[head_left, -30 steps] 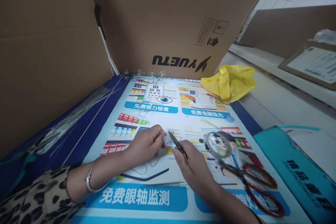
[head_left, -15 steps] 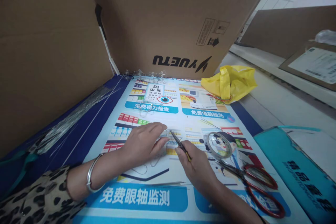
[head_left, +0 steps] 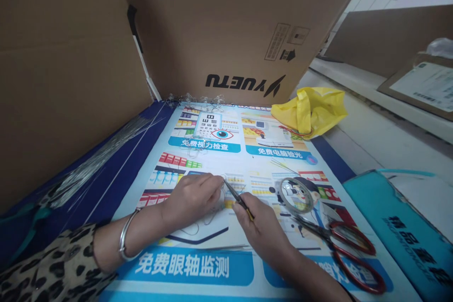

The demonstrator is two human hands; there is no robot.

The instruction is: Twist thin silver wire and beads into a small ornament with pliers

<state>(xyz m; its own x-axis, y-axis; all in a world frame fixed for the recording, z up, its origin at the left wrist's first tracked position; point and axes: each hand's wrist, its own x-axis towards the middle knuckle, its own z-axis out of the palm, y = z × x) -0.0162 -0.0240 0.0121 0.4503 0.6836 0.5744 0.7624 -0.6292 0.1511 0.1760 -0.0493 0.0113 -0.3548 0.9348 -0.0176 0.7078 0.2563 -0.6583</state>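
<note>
My right hand is closed around needle-nose pliers, dark metal with a bit of yellow handle showing. Their tip points up and left, right at the fingertips of my left hand. The left fingers are pinched together on a thin wire, which is hard to see and curves down below them over the printed sheet. Scissors with red handles lie right of my right hand, beside a roll of clear tape.
A bundle of thin wires lies on the blue surface at left. Bent wire pieces sit at the foot of the cardboard box. A yellow plastic bag and a teal box are at right.
My left fingers have closed from a looser, spread pose into a pinch. The pliers' tip has shifted slightly left and down, to meet the fingertips.
</note>
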